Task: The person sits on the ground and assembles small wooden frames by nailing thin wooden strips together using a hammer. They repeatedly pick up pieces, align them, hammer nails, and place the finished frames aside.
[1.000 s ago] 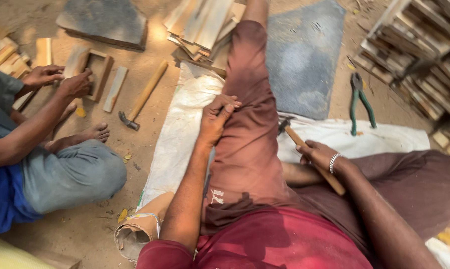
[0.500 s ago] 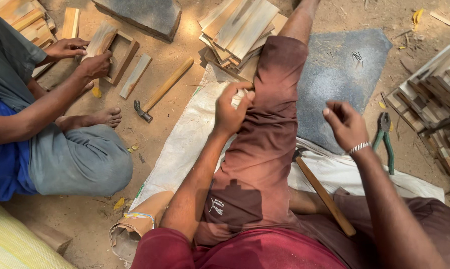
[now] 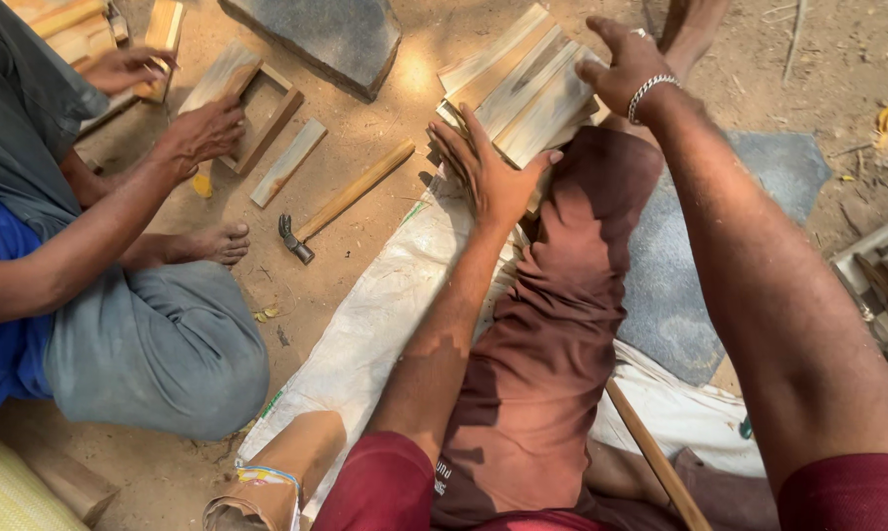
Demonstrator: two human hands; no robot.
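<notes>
Wooden slats (image 3: 523, 88) lay stacked at the upper centre of the frame, beyond the person's outstretched leg. Left hand (image 3: 488, 172) pressed flat on the stack's near edge, fingers spread, apparently steadying it; right hand (image 3: 626, 64) hovered open over the far edge. A co-worker's hand (image 3: 203, 128) held a wooden frame (image 3: 252, 98) at upper left.

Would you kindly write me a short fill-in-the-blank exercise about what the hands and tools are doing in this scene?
1. Both the left hand and the right hand rest on a stack of wooden ____.
2. The hammer lies on the ____ with nobody holding it.
3. The right wrist wears a metal ____.
4. The co-worker's hand rests on a small wooden ____.

Missing words: slats; ground; bracelet; frame
</notes>
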